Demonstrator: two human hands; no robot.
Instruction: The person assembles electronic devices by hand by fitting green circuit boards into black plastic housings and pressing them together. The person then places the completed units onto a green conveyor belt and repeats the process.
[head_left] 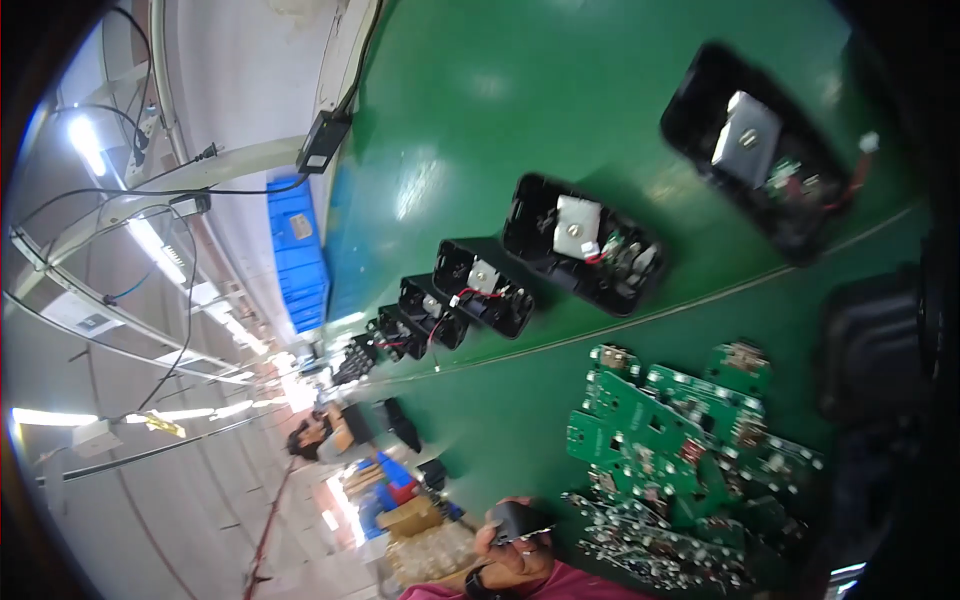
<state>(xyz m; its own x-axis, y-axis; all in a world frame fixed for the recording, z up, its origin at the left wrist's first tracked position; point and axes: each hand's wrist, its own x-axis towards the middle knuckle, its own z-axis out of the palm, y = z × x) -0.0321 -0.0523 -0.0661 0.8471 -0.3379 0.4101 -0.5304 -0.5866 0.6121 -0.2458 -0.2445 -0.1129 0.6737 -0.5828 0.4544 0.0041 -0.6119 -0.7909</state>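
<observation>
Holding a small dark part (520, 519), the left hand (514, 562) is curling its fingers closely around the sides, leaving the upper face showing. That part is looking smooth, charcoal-coloured and rounded, with pale specks glinting along its lower edge; blur is hiding finer detail. It is sitting in the grip at the lower edge of the view, just left of a heap of green boards (640, 430). A dark band (488, 580) is circling the wrist. What the right hand is gripping, I cannot tell.

The boards are overlapping at many angles, the upper ones showing flat green faces, the lower ones bristling with small components. Beyond them, open black cases (555, 272) are standing in a row on the green bench (470, 100), the nearer ones showing a silver plate (577, 228) and red wires (857, 185). Farther left, a blue bin (297, 262) is resting beside the bench.
</observation>
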